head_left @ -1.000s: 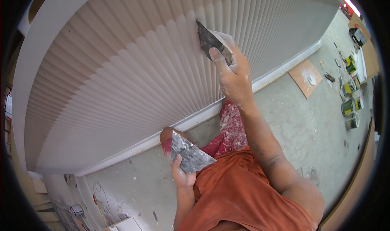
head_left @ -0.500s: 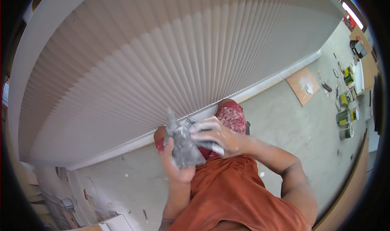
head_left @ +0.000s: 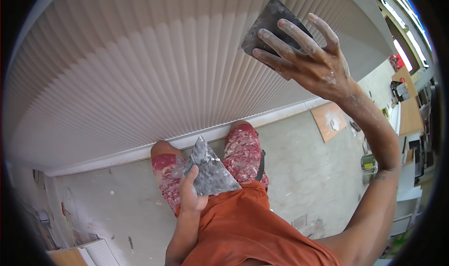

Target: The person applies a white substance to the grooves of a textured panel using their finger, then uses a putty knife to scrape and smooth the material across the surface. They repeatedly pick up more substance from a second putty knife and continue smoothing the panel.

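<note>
My left hand (head_left: 193,191) grips a grey, paste-smeared triangular-looking plate (head_left: 211,170) low in front of my body, its thumb lying on the face and a few white blobs on it. Up at the right, my right hand (head_left: 311,55) presses a dark, flat rectangular spreader (head_left: 276,27) against the white ribbed panel (head_left: 173,74). Its fingers are spread over the back of the spreader, and white residue coats them. The thumb of that hand is hidden.
A wooden board (head_left: 329,121) with white paste lies on the floor beyond the panel's base strip (head_left: 220,133). Cans (head_left: 368,162) and boards stand at the right. A ribbed white piece (head_left: 100,253) lies at the lower left.
My right hand has moved from beside the plate up and right onto the panel with the spreader. My left hand and its plate have shifted slightly left. The view has also shifted.
</note>
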The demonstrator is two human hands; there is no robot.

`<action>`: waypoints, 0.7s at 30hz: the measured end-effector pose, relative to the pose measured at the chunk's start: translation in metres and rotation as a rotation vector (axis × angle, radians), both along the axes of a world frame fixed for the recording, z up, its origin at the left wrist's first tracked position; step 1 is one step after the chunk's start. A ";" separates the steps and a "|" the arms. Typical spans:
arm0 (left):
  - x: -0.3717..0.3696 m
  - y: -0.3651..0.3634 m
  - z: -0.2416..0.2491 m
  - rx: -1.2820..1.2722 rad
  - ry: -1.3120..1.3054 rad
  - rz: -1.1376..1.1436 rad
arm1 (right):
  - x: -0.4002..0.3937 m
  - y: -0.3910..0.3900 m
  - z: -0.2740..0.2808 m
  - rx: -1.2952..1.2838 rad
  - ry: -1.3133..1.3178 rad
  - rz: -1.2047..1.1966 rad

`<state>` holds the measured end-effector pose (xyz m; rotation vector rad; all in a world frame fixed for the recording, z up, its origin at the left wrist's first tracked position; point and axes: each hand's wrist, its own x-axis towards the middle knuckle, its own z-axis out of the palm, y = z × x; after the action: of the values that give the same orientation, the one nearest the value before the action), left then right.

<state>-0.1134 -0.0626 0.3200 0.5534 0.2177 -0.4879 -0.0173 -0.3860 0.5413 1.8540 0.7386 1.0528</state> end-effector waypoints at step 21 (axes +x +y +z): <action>-0.003 0.000 -0.025 0.046 0.108 0.025 | -0.024 0.006 0.011 0.006 0.215 -0.004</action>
<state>-0.1168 -0.0623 0.2950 0.5690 0.3396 -0.4901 -0.0417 -0.3799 0.5526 1.9936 0.8567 0.8617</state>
